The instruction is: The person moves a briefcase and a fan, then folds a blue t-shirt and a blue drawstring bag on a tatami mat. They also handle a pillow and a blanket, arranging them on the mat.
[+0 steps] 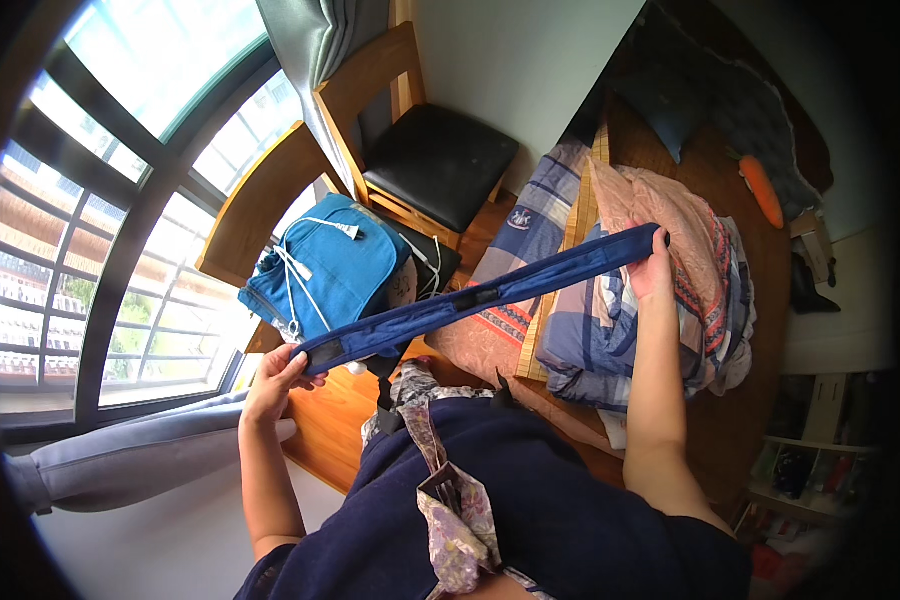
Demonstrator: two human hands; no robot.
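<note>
A long dark blue fabric strap point(412, 316) with black patches is stretched at a slant in front of me. My left hand point(281, 379) holds its lower end between thumb and fingers, near the window side. The upper end is gripped by my right hand point(651, 262), above the folded bedding. Behind the strap, a teal blue fabric bag point(337, 262) with white cords lies on a chair. Pink patterned cloth point(630, 199) and blue checked cloth point(589, 337) are bundled on the wooden table to the right.
A wooden chair with a black seat point(442, 165) stands against the wall. An orange carrot-shaped object point(761, 191) rests on the table point(750, 330). Barred windows and a grey curtain point(142, 457) are at the left. Shelves point(817, 465) stand at the lower right.
</note>
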